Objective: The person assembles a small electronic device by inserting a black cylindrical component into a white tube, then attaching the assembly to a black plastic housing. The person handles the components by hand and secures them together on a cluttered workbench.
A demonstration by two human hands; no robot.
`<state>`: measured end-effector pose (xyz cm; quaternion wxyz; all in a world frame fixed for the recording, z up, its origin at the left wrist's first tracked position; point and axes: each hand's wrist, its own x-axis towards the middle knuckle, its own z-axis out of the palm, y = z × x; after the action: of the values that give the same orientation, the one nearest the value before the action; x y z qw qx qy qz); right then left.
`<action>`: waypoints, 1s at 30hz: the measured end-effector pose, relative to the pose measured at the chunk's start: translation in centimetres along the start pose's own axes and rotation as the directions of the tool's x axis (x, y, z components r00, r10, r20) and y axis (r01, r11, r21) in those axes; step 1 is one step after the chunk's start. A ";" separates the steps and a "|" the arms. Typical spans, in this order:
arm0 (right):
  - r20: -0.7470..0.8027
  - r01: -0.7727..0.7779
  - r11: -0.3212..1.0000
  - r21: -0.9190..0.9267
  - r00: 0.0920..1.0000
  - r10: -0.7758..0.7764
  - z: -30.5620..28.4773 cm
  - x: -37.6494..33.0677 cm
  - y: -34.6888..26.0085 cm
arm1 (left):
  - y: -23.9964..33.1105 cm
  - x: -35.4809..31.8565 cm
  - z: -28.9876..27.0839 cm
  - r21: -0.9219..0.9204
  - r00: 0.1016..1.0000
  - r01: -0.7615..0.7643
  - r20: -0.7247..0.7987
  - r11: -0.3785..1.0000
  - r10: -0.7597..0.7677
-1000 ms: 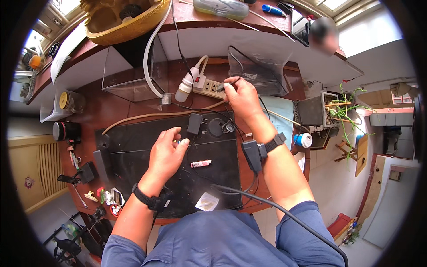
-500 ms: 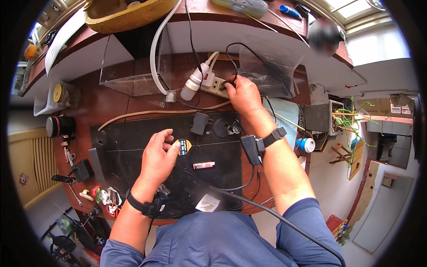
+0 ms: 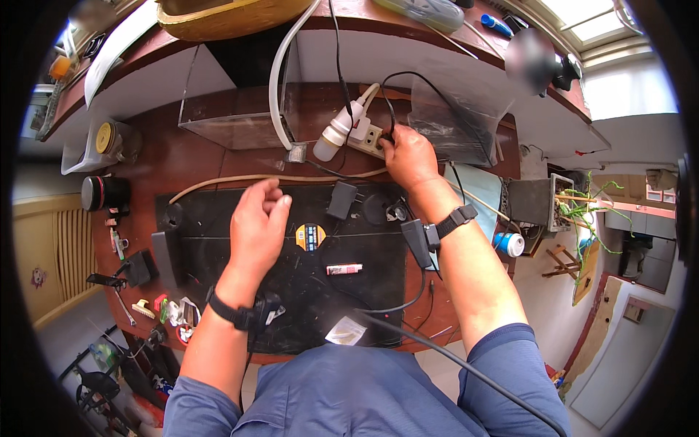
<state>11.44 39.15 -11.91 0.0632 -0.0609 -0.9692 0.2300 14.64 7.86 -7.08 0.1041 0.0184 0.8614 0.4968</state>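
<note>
My right hand is closed round a black plug at the right end of the white power strip; its fingers mostly hide the plug. A black cord loops up from that spot. A white bulb-shaped fitting leans over the strip's left part. Over the black mat, my left hand hovers with fingers loosely bent and thumb apart, holding nothing. Beside it lies a round yellow-and-black disc. A black power adapter rests between my hands, and a small white-and-red tube lies nearer me.
A clear glass tank stands at the back left, under a shelf bearing a yellow basin. A blue-and-white can lies at the right edge. Dark cables cross the mat, and a small clear packet lies near me.
My left hand has lifted off the round disc and moved away from me, leaving the disc on the mat. My right hand stays at the power strip. The whole view has shifted slightly.
</note>
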 end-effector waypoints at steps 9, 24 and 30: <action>0.036 -0.051 0.999 0.018 0.998 0.051 -1.2 -1.0 -0.5 | -0.5 5.4 2.2 -0.157 0.994 0.080 -0.068 0.984 -0.091; -0.054 -0.119 0.968 0.221 0.989 0.134 -2.5 -5.6 -1.4 | 0.2 5.5 2.5 -0.435 0.925 0.376 0.129 0.818 -0.356; 0.024 -0.026 0.903 0.430 1.000 0.018 -3.8 -6.6 -7.5 | 1.0 2.9 2.5 -0.490 0.917 0.399 0.187 0.775 -0.353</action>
<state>17.80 33.20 -5.76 0.0630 -0.0542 -0.8945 0.4393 12.26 10.88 -7.93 0.2383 -0.1619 0.6764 0.6779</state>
